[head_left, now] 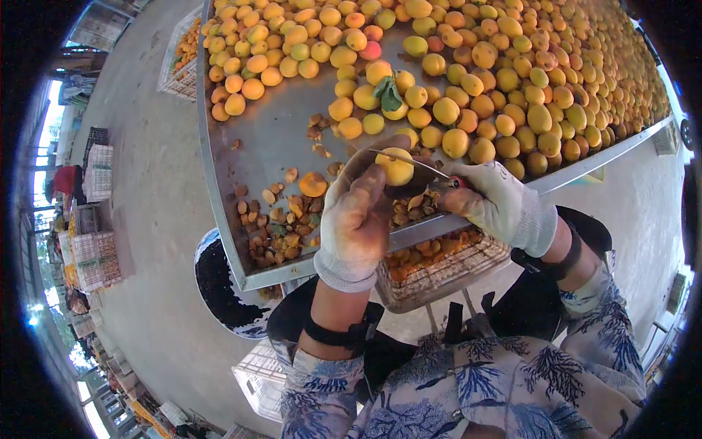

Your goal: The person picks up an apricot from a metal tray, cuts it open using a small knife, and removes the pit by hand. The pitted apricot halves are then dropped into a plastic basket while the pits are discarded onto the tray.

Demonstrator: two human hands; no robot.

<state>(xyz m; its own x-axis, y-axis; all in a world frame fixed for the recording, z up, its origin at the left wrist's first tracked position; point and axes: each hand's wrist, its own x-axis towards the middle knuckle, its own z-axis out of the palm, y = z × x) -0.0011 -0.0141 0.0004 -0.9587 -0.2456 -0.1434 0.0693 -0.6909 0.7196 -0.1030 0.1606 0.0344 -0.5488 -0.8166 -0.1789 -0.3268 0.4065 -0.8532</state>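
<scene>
while the left hand (356, 219) clamps an apricot (395, 167), the right hand (493, 201), fist closed on a knife (409, 162), splits it; pits (281, 219) lie at eight o'clock; next, pry out the stone.

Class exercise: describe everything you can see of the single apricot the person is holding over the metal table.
The apricot is round, yellow-orange, smooth-skinned and looks whole. It sits at the fingertips of the gloved left hand, above the near edge of the metal table. The thin blade of a knife, held by the gloved right hand, lies across its top. Whether the blade has cut in cannot be told. Pits and scraps lie beneath it.
</scene>
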